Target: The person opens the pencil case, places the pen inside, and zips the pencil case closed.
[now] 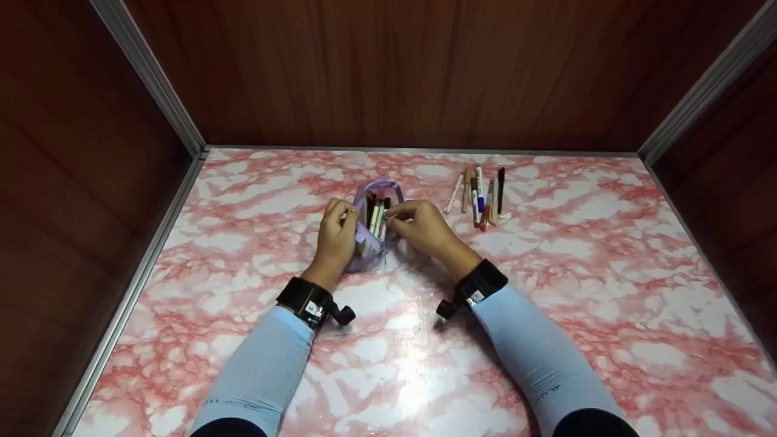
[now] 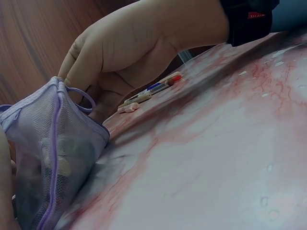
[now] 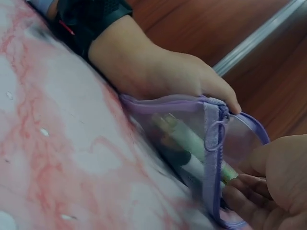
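Note:
A purple zippered mesh pouch [image 1: 368, 238] stands unzipped on the table, its mouth spread wide. Several pens [image 1: 376, 220] lie inside, among them light green and yellow ones with dark ends beside them. My left hand [image 1: 337, 232] grips the pouch's left rim, thumb and fingers on its edge. At the right side of the mouth, my right hand [image 1: 427, 229] pinches a pen with curled thumb and fingers. The right wrist view shows those fingertips [image 3: 238, 189] at the end of a light green pen [image 3: 192, 143]. A ring-shaped zipper pull [image 3: 215, 136] hangs near them.
Loose pens and markers [image 1: 476, 203] lie in a group to the right of the pouch, blue-capped and red ones among them. The marbled red and white table [image 1: 583, 291] is bounded by brown wood panels [image 1: 388, 73] at the back and sides.

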The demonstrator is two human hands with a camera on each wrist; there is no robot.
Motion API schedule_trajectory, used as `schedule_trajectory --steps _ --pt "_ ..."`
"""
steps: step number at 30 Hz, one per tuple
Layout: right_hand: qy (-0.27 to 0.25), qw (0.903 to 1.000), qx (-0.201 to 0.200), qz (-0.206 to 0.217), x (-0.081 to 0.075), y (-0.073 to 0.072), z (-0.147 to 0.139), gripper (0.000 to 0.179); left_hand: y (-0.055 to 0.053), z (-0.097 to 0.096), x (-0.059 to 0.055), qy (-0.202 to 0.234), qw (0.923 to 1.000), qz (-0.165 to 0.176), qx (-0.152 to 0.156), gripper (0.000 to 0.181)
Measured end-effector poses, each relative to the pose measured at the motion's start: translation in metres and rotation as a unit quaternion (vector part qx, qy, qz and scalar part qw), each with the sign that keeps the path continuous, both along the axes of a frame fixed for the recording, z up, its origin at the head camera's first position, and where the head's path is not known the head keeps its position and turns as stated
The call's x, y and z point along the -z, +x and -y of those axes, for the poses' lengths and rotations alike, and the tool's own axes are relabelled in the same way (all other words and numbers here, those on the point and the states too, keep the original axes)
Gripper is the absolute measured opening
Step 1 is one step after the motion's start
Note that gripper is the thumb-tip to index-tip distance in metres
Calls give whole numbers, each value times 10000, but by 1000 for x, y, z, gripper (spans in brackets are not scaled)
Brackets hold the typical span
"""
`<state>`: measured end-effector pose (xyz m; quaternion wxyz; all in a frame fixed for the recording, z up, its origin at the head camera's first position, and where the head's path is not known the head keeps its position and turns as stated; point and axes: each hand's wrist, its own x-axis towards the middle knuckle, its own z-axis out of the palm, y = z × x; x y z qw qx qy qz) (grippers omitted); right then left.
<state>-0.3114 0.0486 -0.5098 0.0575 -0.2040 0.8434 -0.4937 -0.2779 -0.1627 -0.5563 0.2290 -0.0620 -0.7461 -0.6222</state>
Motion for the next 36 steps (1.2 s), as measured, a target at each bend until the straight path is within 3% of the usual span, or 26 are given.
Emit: schedule_trajectory --steps 7,10,13,18,28,32,36 --pt "181 9990 398 -101 -7 -11 -18 22 -2 -1 2 71 10000 -44 43 18" --pt "15 9974 715 101 -9 -19 -32 23 -2 -2 2 30 10000 -49 46 19" --pt "72 9936 1125 -38 -9 -29 -50 23 -1 -2 2 -27 10000 -16 45 19" --pt "543 9783 1806 -860 -6 -46 -84 30 -2 -1 2 -92 9999 71 91 20" --pt "803 9443 2777 -1569 6 -66 -141 32 -2 0 2 -168 9998 83 50 19" --pt "872 9374 2981 -1573 10 -70 -155 33 -1 1 2 -163 9998 127 29 19" --pt "1079 9396 3026 -1181 12 -70 -165 35 -1 1 2 -149 9998 88 22 19"
